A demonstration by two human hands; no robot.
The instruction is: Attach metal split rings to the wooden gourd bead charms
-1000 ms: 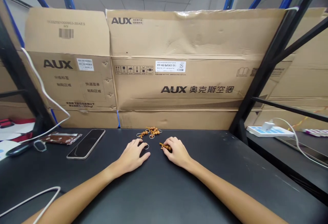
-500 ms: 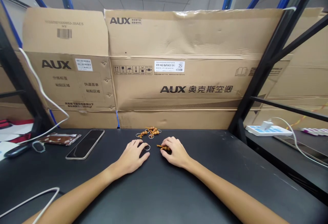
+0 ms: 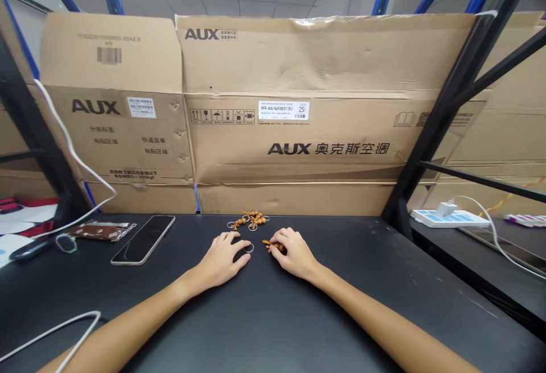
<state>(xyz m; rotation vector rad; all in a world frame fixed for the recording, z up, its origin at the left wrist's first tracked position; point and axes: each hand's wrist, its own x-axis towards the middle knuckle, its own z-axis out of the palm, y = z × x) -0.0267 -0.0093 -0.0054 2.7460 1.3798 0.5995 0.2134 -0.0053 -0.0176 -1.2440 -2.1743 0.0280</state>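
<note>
My left hand [image 3: 224,260] rests on the black table with its fingers apart. A metal key ring [image 3: 249,249] lies flat by its index fingertip, and the thumb stays a little below the ring. My right hand [image 3: 294,255] has its thumb and fingers closed around a brown wooden gourd-shaped pendant [image 3: 275,247] with a short cord, pressed low at the table. The hand partly hides this pendant. Beyond both hands lies a small cluster of wooden bead keychains [image 3: 255,218] with metal rings.
A smartphone [image 3: 144,240], a brown packet [image 3: 102,230] and a white cable [image 3: 81,162] are on the left. Large cardboard boxes [image 3: 333,66] stand along the back. At the right, beyond a black metal post [image 3: 401,202], sits a white power strip [image 3: 452,218].
The key ring has shifted slightly to the right relative to my left fingers. My right thumb has moved a little, so more of the wooden pendant shows.
</note>
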